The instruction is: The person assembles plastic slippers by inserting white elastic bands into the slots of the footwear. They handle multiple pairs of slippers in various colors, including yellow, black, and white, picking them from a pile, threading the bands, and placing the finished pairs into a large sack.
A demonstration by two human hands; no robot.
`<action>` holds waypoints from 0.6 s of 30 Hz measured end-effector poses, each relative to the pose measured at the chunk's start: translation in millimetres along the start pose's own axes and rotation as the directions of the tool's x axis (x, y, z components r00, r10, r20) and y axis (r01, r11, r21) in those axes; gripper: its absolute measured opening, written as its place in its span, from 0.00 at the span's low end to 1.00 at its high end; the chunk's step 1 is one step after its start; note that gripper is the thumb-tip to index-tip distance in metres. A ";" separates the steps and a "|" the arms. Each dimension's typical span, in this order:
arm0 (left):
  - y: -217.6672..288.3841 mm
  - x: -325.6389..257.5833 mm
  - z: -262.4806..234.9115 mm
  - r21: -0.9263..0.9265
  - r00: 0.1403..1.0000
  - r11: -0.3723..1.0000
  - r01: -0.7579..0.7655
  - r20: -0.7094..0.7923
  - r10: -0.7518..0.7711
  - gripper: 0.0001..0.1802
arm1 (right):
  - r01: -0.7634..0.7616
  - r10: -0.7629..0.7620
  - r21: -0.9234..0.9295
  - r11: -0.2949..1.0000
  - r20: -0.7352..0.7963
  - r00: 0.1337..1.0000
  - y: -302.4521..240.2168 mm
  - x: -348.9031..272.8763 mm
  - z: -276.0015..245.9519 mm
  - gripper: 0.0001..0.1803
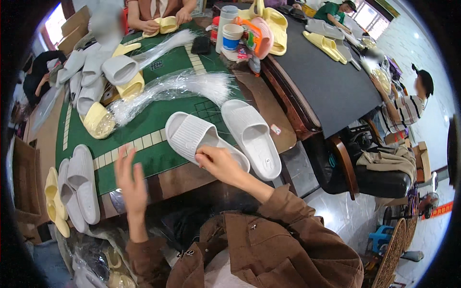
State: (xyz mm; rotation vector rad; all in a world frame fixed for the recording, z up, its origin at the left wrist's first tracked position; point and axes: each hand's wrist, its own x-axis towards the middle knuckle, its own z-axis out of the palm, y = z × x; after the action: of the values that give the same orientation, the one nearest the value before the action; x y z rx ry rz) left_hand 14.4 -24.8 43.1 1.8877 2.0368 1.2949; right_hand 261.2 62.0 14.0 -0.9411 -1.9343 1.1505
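Two light grey slippers lie side by side on the table in front of me. My right hand (218,161) has its fingers closed at the strap edge of the left grey slipper (192,132). Just what the fingertips pinch is partly hidden by the hand. The right grey slipper (252,139) rests beside it, sole down, apart from my fingers. My left hand (130,185) is raised near the table's front edge, fingers apart, slightly blurred and holding nothing. Beyond it on the left stands another pair of grey slippers (79,185).
Bundles of clear plastic strands (168,91) lie across the green mat (144,161). A pile of grey slippers (91,72) and yellow ones fills the far left. Across the table a person handles a yellow slipper (163,25). Cups (232,36) stand near the dark table (321,77).
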 end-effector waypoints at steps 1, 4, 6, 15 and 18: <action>11.9 3.7 20.9 -0.059 0.997 0.998 -0.034 0.070 0.038 0.20 | 0.019 -0.018 0.036 0.999 -0.022 1.000 2.5 -5.9 -10.7 0.11; 44.4 5.3 56.7 -0.222 0.980 0.972 -0.073 0.164 0.111 0.23 | 0.023 -0.029 -0.071 0.997 -0.092 0.995 -13.3 -25.9 -40.4 0.08; 56.9 11.9 80.6 -0.259 0.978 0.960 -0.110 0.143 0.151 0.27 | -0.007 -0.050 -0.222 0.975 -0.247 0.968 -20.5 -37.7 -69.2 0.08; 48.0 19.6 135.5 0.028 0.977 0.980 -0.197 0.089 0.194 0.39 | -0.088 -0.204 -0.703 0.706 -0.321 0.925 68.4 -24.6 -149.2 0.26; 43.1 16.0 118.9 -0.022 0.972 0.984 -0.175 0.155 0.176 0.44 | -0.238 0.002 -0.506 0.829 -0.423 0.906 74.0 -32.3 -135.6 0.29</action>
State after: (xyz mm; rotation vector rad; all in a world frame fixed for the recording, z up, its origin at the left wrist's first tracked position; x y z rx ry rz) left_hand 112.3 44.9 0.6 2.1330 1.8221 1.1448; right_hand 407.7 115.9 -9.1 -1.4965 -1.8887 0.3850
